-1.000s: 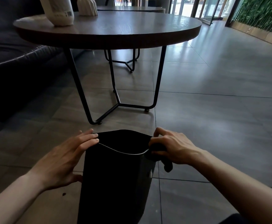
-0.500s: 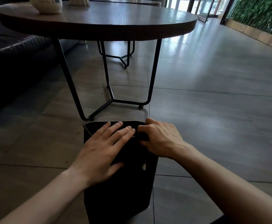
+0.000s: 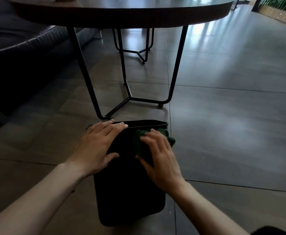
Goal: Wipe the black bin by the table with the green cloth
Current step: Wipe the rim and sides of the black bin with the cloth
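The black bin (image 3: 130, 192) lies tipped away from me on the floor, its open rim toward the table. My left hand (image 3: 99, 146) rests flat on the bin's upper left side, fingers spread near the rim. My right hand (image 3: 159, 158) presses the dark green cloth (image 3: 140, 141) against the bin's upper right side, just below the rim. The cloth bunches out past my fingers on the right.
A round dark wooden table (image 3: 121, 12) on thin black metal legs (image 3: 88, 78) stands just beyond the bin. A dark sofa (image 3: 16, 53) fills the left. Grey floor tiles (image 3: 232, 116) stretch to the right. A second table base (image 3: 138, 51) shows behind.
The bin has tipped forward and lower. My left hand moved from the bin's side onto its top face. My right hand left the rim and now presses the green cloth on the bin.
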A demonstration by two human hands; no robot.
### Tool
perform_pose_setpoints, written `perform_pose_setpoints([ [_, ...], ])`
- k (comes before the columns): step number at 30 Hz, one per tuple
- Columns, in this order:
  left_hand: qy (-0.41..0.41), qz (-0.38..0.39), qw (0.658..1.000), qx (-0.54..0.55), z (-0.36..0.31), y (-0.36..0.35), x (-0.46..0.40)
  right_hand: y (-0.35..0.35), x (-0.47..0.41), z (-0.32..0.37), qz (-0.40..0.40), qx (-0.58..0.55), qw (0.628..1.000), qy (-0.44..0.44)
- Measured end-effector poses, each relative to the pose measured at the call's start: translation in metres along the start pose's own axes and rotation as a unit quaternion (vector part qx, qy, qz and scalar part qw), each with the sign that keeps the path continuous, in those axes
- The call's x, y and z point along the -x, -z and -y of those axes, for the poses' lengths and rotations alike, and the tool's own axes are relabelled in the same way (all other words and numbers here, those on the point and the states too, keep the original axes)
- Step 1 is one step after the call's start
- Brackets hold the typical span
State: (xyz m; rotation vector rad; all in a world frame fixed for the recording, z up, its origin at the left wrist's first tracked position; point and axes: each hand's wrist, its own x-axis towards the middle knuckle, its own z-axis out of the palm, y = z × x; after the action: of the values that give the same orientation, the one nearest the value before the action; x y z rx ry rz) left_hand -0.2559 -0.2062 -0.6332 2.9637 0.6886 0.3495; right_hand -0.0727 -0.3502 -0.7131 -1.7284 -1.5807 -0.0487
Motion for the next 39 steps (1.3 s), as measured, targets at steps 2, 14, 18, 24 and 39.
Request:
perform_pose_setpoints([
  [2, 0.025, -0.006, 1.000, 0.015, 0.010, -0.002, 0.005, -0.021, 0.022, 0.001, 0.065, 0.083, 0.993, 0.057],
  [14, 0.052, -0.030, 0.995, 0.084, 0.041, -0.016, 0.023, -0.021, 0.035, -0.013, 0.086, 0.214, 0.943, 0.241],
  [18, 0.055, -0.034, 0.994, 0.084, 0.042, -0.017, 0.023, -0.011, -0.029, 0.005, 0.003, 0.152, 0.987, 0.045],
  [24, 0.053, -0.033, 0.995, 0.079, 0.044, -0.019, 0.020, -0.054, 0.055, 0.005, 0.148, 0.246, 0.933, 0.215],
  [39, 0.049, -0.041, 0.994, 0.086, 0.047, -0.023, 0.021, -0.044, -0.013, 0.018, 0.024, 0.194, 0.981, 0.005],
])
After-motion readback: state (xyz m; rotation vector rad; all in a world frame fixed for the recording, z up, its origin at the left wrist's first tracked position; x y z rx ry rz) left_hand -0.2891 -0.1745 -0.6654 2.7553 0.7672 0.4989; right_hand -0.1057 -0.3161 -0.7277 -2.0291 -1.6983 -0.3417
